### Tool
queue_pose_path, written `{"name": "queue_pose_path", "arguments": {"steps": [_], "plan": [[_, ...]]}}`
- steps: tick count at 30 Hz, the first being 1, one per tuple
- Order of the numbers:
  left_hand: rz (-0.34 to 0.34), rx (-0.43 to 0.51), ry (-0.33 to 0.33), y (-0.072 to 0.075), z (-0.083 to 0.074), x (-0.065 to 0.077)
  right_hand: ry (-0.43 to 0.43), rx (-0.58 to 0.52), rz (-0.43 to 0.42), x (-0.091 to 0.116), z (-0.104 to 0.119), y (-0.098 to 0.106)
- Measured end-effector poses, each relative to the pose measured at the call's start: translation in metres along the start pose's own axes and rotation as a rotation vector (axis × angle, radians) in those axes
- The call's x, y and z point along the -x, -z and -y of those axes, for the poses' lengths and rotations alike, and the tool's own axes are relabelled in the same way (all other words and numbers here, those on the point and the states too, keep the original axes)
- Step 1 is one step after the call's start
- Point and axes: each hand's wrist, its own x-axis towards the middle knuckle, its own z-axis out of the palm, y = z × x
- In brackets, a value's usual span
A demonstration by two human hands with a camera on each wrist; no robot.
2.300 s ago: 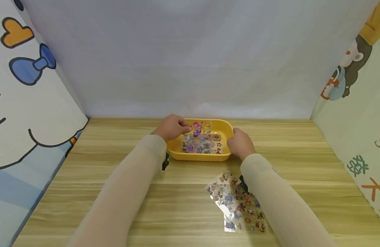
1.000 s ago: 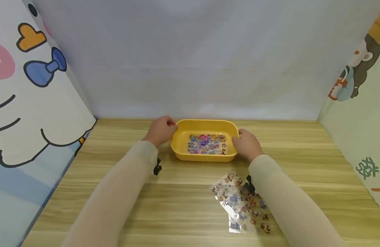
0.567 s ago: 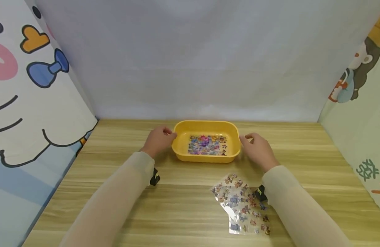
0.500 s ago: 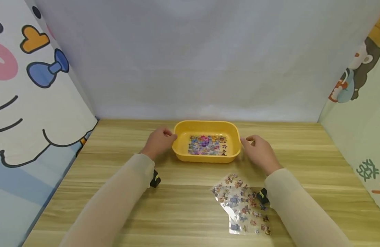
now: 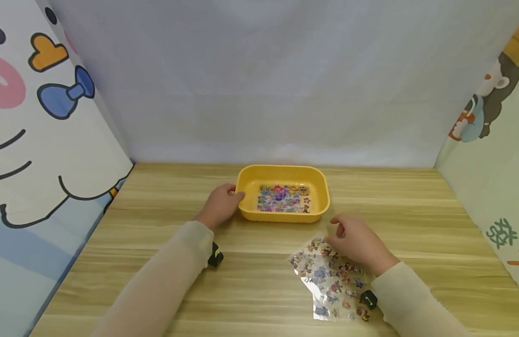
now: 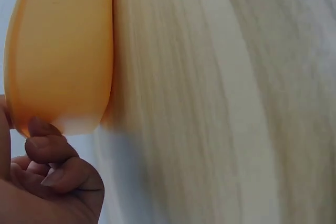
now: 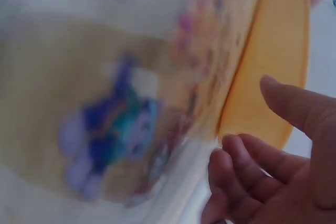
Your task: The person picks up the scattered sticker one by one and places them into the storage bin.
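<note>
A yellow plastic tray [image 5: 283,217] stands on the wooden table near the back, with clear sticker sheets [image 5: 280,199] in colourful prints lying flat inside it. My left hand [image 5: 219,205] pinches the tray's left rim, thumb over the edge and fingers curled beneath, as the left wrist view shows on the tray's end [image 6: 60,56]. To the front right, more transparent sticker sheets [image 5: 327,285] with cartoon figures overlap on the table. Over their upper right corner hovers my right hand [image 5: 360,243], holding nothing, with thumb and fingers apart in the right wrist view.
A pale backdrop [image 5: 268,103] rises behind the table's rear edge. Printed cartoon panels flank the table, with a white character [image 5: 48,145] on the left and a green panel [image 5: 491,187] on the right. Bare tabletop [image 5: 242,285] lies between the forearms.
My right hand has let go of the tray's right rim and come forward over the loose sheets. My left hand, earlier inside the tray, has moved back to its left rim.
</note>
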Motion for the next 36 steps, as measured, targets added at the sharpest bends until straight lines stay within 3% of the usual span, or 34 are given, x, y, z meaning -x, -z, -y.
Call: {"name": "queue_pose_path", "arguments": {"steps": [10, 15, 36], "plan": [[-0.094, 0.055, -0.032, -0.007, -0.001, 0.000, 0.103, 0.251, 0.065, 0.003, 0.023, -0.017], [-0.102, 0.072, -0.025, -0.006, -0.002, 0.003, 0.121, 0.333, 0.085, -0.001, 0.030, -0.016], [-0.097, 0.076, -0.007, -0.011, 0.000, -0.001, 0.125, 0.273, 0.113, -0.009, 0.021, -0.009]]}}
